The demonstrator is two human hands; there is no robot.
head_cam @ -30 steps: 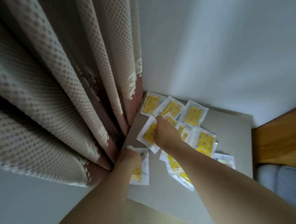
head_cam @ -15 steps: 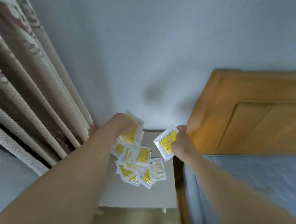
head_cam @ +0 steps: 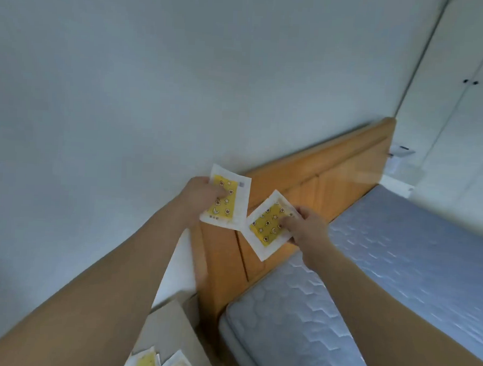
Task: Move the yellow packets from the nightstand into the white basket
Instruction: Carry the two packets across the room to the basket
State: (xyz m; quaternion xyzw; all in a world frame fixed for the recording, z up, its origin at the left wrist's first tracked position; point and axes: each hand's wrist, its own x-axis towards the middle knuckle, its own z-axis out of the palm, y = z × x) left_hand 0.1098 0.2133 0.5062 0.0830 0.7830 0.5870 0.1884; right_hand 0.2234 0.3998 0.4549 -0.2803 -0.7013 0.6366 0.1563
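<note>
My left hand (head_cam: 199, 198) grips a yellow packet (head_cam: 228, 203) with a white border, held up in front of the wall. My right hand (head_cam: 306, 226) grips a second yellow packet (head_cam: 269, 226), tilted, in front of the wooden headboard. Both packets are in the air, close together and just apart. At the bottom edge, two more packets (head_cam: 147, 364) lie on the grey nightstand (head_cam: 171, 324). The white basket is not in view.
A wooden headboard (head_cam: 318, 181) runs from the centre up to the right. A blue-grey quilted mattress (head_cam: 355, 286) fills the lower right. A pale wall (head_cam: 127, 93) covers the left and top. White wardrobe doors (head_cam: 464, 82) stand at the far right.
Both hands have lifted a packet each off the nightstand and swung right, toward the bed. The view has turned from the curtain and nightstand to the headboard and mattress.
</note>
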